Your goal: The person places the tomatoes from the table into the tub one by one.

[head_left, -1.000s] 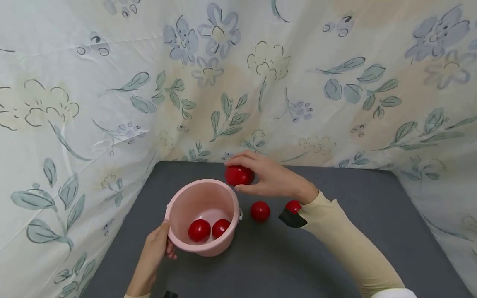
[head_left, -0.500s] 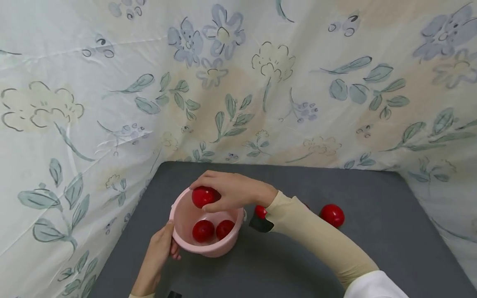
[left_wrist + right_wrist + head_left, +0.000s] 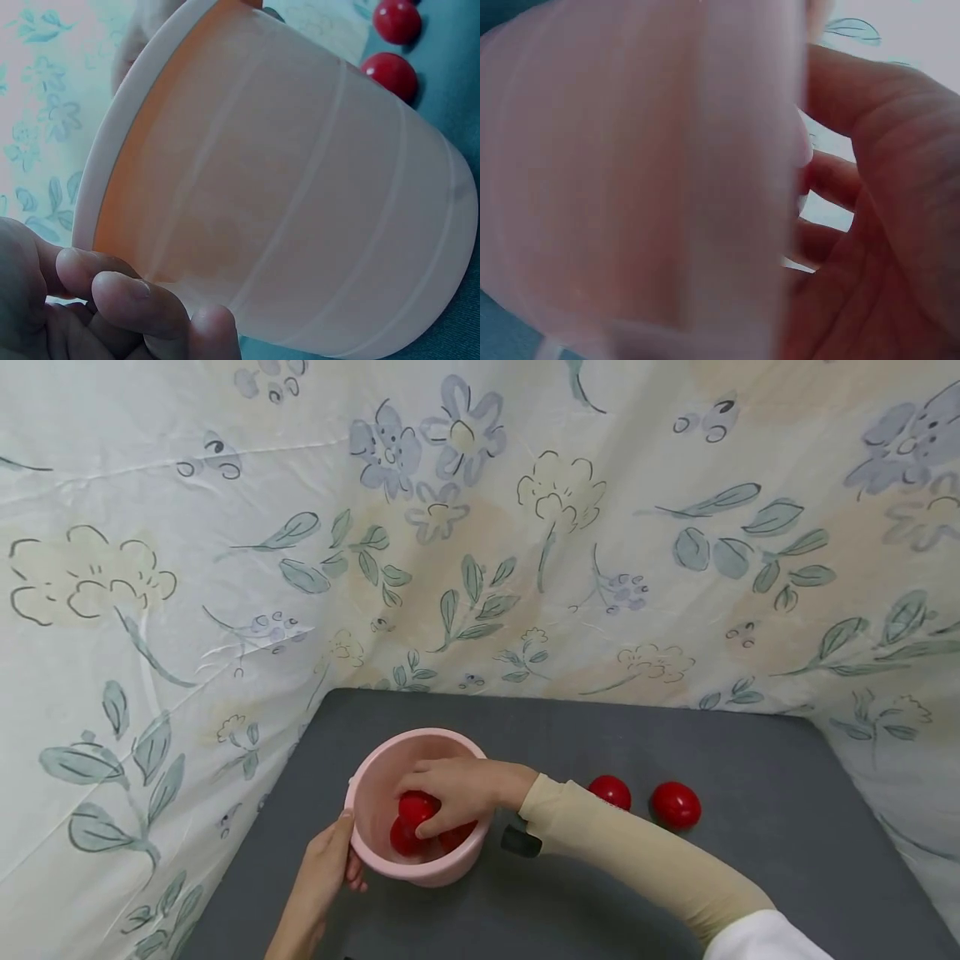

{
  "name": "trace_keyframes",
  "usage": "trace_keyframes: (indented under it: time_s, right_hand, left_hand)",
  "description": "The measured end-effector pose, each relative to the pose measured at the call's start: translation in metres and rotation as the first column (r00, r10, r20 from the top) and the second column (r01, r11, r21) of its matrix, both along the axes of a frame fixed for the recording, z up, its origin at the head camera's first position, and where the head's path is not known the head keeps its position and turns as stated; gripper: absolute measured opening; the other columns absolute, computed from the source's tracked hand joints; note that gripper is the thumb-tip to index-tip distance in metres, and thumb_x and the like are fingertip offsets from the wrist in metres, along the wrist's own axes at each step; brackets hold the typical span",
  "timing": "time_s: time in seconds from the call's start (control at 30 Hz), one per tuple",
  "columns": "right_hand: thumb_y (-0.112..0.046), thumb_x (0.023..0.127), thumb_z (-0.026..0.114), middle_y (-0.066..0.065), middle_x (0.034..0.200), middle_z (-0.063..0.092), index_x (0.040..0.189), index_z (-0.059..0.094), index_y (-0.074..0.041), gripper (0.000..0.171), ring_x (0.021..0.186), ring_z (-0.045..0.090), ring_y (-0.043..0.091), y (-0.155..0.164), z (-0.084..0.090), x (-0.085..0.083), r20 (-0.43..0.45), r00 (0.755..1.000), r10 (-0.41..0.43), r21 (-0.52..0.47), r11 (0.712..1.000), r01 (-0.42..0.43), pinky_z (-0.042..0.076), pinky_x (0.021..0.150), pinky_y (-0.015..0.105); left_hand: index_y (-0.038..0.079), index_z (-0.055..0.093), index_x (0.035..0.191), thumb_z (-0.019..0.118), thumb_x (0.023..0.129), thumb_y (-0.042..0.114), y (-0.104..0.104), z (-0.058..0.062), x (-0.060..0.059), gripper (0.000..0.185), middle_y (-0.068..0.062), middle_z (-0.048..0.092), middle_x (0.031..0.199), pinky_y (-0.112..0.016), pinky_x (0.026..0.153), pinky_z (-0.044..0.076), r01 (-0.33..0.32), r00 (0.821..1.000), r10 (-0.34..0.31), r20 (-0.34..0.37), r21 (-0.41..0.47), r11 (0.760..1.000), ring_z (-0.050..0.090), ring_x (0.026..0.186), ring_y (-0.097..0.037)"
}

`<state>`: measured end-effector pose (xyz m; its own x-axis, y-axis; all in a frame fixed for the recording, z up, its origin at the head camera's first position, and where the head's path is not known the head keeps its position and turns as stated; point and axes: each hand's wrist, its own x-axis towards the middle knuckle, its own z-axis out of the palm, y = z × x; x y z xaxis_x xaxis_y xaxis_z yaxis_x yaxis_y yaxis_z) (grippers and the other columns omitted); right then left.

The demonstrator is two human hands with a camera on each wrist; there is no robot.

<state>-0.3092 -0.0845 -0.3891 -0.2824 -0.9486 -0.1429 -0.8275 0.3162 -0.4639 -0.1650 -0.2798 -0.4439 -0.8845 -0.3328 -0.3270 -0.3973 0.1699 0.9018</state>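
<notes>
A pink bucket (image 3: pixel 431 745) stands tilted toward me on the dark table. My left hand (image 3: pixel 324 860) grips its left rim; in the left wrist view the curled fingers (image 3: pixel 135 296) lie against the outer wall. Reaching over the right rim, my right hand (image 3: pixel 459 787) is inside the bucket, thumb and fingers round a glossy red ball (image 3: pixel 418 808). Below that ball are a second red ball (image 3: pixel 405 838) and a third red ball (image 3: pixel 456 835), partly covered by the hand. In the right wrist view the bucket's wall (image 3: pixel 630 180) hides most of the held ball.
Two more red balls lie on the table (image 3: pixel 570 739) right of the bucket: one red ball (image 3: pixel 609 790) partly behind my right sleeve (image 3: pixel 637 860), the other red ball (image 3: pixel 677 805) beyond it. A floral cloth (image 3: pixel 570 610) hangs behind and at the sides.
My right hand has carried the red ball from behind the bucket's right side leftward over the rim and down inside. My left hand keeps its grip on the rim.
</notes>
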Motion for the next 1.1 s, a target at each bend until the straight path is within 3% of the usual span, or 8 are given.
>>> trace_keyframes:
  time_s: [0.3, 0.6, 0.8, 1.1]
  right_hand:
    - [-0.039, 0.083, 0.080, -0.008, 0.121, 0.061, 0.132, 0.059, -0.026, 0.055, 0.105, 0.055, 0.005, 0.002, -0.015, 0.008, -0.058, 0.998, -0.004, 0.083, 0.996, 0.009, 0.053, 0.079, 0.015]
    - [-0.037, 0.079, 0.084, -0.012, 0.115, 0.064, 0.127, 0.063, -0.031, 0.052, 0.101, 0.056, 0.005, 0.000, -0.018, 0.011, -0.021, 0.999, -0.046, 0.161, 0.986, 0.049, 0.055, 0.076, 0.019]
    - [-0.035, 0.081, 0.082, -0.012, 0.112, 0.065, 0.125, 0.065, -0.028, 0.047, 0.099, 0.055, 0.003, -0.004, -0.018, 0.010, 0.015, 1.000, 0.000, 0.206, 0.979, -0.003, 0.053, 0.076, 0.016]
    - [-0.033, 0.084, 0.079, -0.015, 0.105, 0.065, 0.125, 0.065, -0.026, 0.044, 0.093, 0.054, 0.000, -0.011, -0.025, 0.012, 0.054, 0.996, 0.074, 0.173, 0.981, -0.082, 0.050, 0.079, 0.014]
  left_hand:
    - [0.009, 0.047, 0.073, 0.036, 0.108, 0.051, 0.002, 0.001, 0.001, 0.056, -0.003, 0.046, 0.054, -0.034, 0.056, 0.055, 0.004, 1.000, -0.004, -0.028, 0.006, 1.000, 0.050, 0.050, -0.019]
    - [0.009, 0.047, 0.073, 0.035, 0.109, 0.050, 0.002, 0.000, 0.001, 0.056, -0.004, 0.046, 0.054, -0.034, 0.055, 0.054, 0.003, 0.999, -0.002, -0.042, 0.016, 1.000, 0.050, 0.050, -0.019]
    - [0.009, 0.046, 0.073, 0.036, 0.109, 0.050, 0.002, -0.001, 0.002, 0.056, -0.004, 0.046, 0.054, -0.034, 0.055, 0.054, 0.002, 0.999, -0.001, -0.042, 0.022, 1.000, 0.050, 0.049, -0.019]
    - [0.009, 0.046, 0.072, 0.036, 0.108, 0.051, 0.003, 0.000, 0.004, 0.056, -0.004, 0.045, 0.054, -0.035, 0.055, 0.054, 0.003, 0.999, -0.002, -0.047, 0.020, 1.000, 0.049, 0.050, -0.018]
